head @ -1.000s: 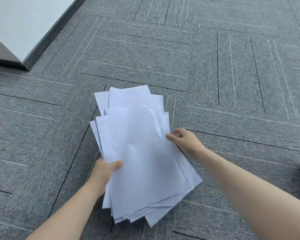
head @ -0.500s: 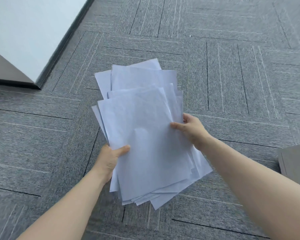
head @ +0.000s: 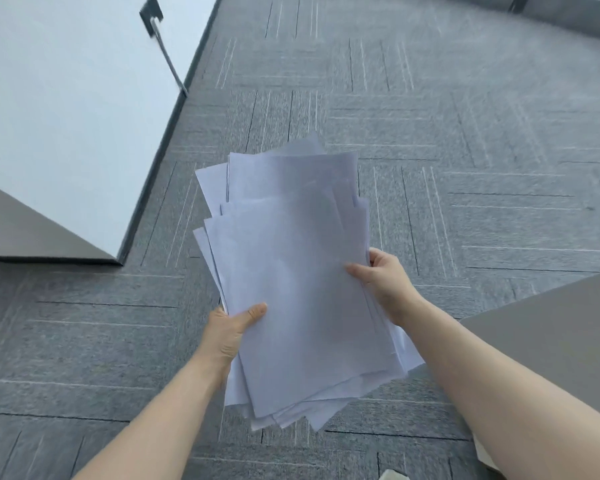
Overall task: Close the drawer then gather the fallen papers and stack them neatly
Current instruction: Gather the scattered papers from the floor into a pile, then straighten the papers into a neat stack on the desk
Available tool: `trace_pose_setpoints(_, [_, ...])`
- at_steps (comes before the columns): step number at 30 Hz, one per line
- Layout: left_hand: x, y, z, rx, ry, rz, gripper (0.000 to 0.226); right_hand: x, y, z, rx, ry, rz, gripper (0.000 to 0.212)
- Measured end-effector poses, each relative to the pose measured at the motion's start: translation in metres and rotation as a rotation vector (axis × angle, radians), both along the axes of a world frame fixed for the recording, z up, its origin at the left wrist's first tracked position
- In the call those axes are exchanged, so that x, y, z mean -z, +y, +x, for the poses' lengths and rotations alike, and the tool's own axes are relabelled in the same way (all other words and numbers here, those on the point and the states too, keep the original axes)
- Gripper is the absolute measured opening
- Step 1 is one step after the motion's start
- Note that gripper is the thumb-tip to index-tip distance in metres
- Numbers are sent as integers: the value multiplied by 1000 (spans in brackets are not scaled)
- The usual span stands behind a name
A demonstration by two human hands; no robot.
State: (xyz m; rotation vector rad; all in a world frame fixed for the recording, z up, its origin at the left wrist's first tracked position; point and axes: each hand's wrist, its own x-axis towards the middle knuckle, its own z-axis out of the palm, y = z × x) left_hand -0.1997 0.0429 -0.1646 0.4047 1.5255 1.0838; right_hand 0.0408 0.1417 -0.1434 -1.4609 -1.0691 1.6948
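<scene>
Both hands held the uneven stack of papers (head: 291, 278) above the carpet (head: 465, 150). The left hand (head: 227, 332) gripped its left edge with the thumb on top. The right hand (head: 387, 284) had its fingers (head: 357, 271) closed on the right edge.

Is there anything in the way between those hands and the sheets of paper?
Nothing visible. Both hands already grip the papers: the left hand pinches the left edge, the right hand the right edge. The sheets are fanned unevenly, held above bare grey carpet.
</scene>
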Motion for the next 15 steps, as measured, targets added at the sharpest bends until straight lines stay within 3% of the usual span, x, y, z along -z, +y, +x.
trace_pose_setpoints(4, [-100, 15, 12, 96, -3, 50, 49, -99, -2, 18, 84, 11, 40, 16])
trace_pose_setpoints(11, [-231, 35, 48, 194, 26, 126, 22, -240, -19, 58, 234, -13, 136, 14])
trace_pose_setpoints(15, [-296, 45, 74, 301, 0, 206, 24, -309, -38, 82, 343, -31, 219, 11])
